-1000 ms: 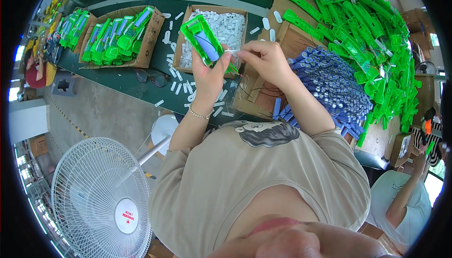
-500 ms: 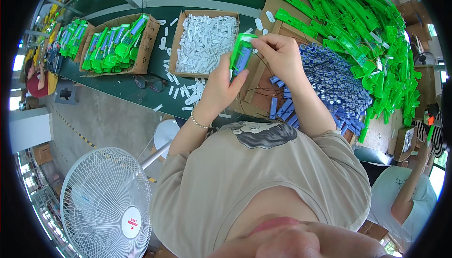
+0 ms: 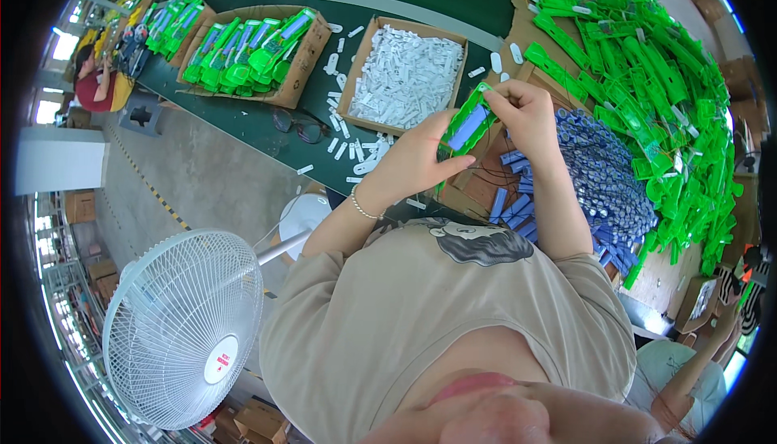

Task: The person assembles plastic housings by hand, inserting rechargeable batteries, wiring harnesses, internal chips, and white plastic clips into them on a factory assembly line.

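The left hand [image 3: 425,151] was curled round the lower part of a slim green casing [image 3: 484,89], its thumb stretched along the near side, while the right hand [image 3: 526,116] had its fingers bent over the casing's upper end; whether those fingertips were pinching a separate piece could not be told. The casing, a trough of bright plastic with raised walls, was held aslant above the bench [image 3: 243,125], near the corner of a shallow cardboard box [image 3: 354,84], and a smooth blue cylinder [image 3: 467,130] lay lengthwise inside it. Small, flat white pieces [image 3: 409,76] filled the box in a loose jumble, and more lay strewn over the smooth dark green top beside folded spectacles [image 3: 299,127]. To the right, blue cylinders with silvery ends were massed in a pile [image 3: 603,173], thin dark wires trailing from it, next to a tangled heap of glossy green shells [image 3: 647,96]. Half a second earlier the casing had stood more upright, with a white strip showing at its top under the right fingers; now it leaned over to the right, and the fingers covered that end. The whole view had also swung, so that the box sat farther right. The left fingers behind the casing were hidden, and a seated co-worker [image 3: 680,379] was cut off by the dark rim at lower right.
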`<state>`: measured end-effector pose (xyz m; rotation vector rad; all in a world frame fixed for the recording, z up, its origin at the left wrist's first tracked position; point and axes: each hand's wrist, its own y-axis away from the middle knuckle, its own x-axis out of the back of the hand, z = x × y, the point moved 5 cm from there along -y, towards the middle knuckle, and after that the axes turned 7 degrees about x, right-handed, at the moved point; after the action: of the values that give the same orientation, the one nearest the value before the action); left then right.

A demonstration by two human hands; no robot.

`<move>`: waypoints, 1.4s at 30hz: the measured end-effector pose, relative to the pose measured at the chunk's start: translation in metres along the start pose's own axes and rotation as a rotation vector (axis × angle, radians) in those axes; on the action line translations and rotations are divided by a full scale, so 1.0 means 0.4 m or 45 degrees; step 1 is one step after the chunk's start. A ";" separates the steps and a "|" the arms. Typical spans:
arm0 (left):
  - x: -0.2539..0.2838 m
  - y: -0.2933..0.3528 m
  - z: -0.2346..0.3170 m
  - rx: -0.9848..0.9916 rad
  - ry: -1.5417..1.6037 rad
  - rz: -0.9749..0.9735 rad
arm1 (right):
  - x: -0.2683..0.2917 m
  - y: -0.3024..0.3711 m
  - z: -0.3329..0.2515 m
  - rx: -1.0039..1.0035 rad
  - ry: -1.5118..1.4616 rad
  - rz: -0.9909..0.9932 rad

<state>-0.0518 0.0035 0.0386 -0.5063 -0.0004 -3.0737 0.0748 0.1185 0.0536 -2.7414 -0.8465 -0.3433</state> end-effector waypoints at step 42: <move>1.145 -0.036 -0.471 0.703 -1.186 0.970 | 0.385 0.207 0.023 0.022 0.317 0.713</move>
<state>-0.5460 0.0051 0.0071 -1.3944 -0.5094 -1.7783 0.2475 0.1347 0.0765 -2.6946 -0.0095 -0.5337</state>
